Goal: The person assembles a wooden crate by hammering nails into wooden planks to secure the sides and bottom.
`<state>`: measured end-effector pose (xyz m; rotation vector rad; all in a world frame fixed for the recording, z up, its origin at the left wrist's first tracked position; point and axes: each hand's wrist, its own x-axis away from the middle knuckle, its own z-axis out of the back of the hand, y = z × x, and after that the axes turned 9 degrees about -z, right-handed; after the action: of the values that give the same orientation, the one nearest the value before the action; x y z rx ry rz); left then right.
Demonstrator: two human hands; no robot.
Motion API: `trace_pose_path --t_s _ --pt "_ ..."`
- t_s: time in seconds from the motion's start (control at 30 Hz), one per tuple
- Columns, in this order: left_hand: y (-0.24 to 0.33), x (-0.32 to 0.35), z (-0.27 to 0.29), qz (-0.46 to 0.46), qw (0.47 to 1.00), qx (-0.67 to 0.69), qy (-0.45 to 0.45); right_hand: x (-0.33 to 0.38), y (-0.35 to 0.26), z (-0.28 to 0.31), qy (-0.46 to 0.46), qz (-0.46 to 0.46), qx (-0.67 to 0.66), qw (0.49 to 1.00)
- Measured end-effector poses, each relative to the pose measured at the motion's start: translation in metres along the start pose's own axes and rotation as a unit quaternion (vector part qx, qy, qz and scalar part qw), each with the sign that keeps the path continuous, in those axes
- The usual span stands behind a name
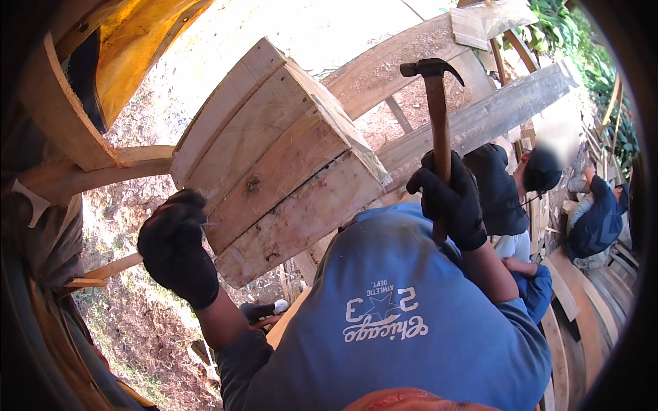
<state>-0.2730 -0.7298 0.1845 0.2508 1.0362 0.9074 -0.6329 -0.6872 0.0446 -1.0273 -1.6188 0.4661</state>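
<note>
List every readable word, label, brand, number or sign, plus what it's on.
Blue shirt: white lettering, numerals and a star, upside down in the picture; legible, but wording not copied here.
Hammer: no readable text.
Planked wooden block: no readable text.

A rough plank bench (504,111) stretches from the centre toward 1 and 2 o'clock. Sawdust (435,42) dusts its far board, where a short offcut (468,29) lies at 1 o'clock. A plank-built box (274,151) hides its near end; whether they touch is unclear. Reddish-brown earth (147,325) spreads at 8 o'clock; long loose boards (581,315) lie together at 4 o'clock.
</note>
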Motion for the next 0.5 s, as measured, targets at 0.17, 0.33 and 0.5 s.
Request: trace_pose_path --t_s 0.17,0.33,0.5 --pt "-0.009 -0.027 -0.102 0.065 0.973 0.197 -0.097 0.019 -0.002 -0.006 -0.013 -0.014 -0.017 1.0" --pt "-0.035 -0.026 -0.135 -0.051 0.97 0.114 -0.209 0.038 -0.002 -0.004 0.002 0.001 0.048 0.999" --pt "-0.048 -0.011 -0.147 0.048 0.949 0.214 -0.225 0.044 0.006 0.001 0.016 -0.02 0.05 0.998"
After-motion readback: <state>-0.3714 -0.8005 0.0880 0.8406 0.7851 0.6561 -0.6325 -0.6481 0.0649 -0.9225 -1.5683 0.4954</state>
